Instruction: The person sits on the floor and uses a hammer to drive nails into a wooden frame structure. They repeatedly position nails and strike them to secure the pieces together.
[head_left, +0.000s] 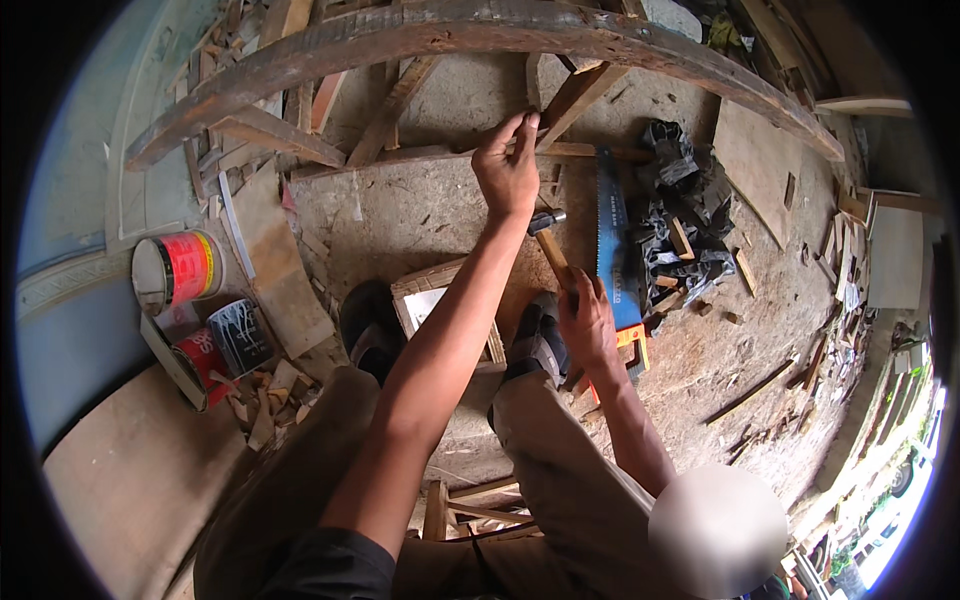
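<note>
My left hand [507, 172] reaches forward, thumb and fingertips pinched together beside the lower end of a slanted wooden brace [583, 98]. Whatever lies between those fingertips is too small to make out. In my right hand [588, 325] is a hammer [552, 254], gripped by its wooden handle, its metal head up near my left wrist. A handsaw [613, 235] with a blue blade and an orange handle lies on the floor just right of the hammer. Ahead of me a long dark wooden beam [440, 32] spans the view, part of a timber frame with several slats.
Crumpled black plastic [685, 200] with wood offcuts lies right of the saw. A small box [432, 285] sits between my feet. At left stand a paint bucket [180, 268] and a dark can [240, 337] beside wood scraps [275, 395]. Thin boards lean along the right.
</note>
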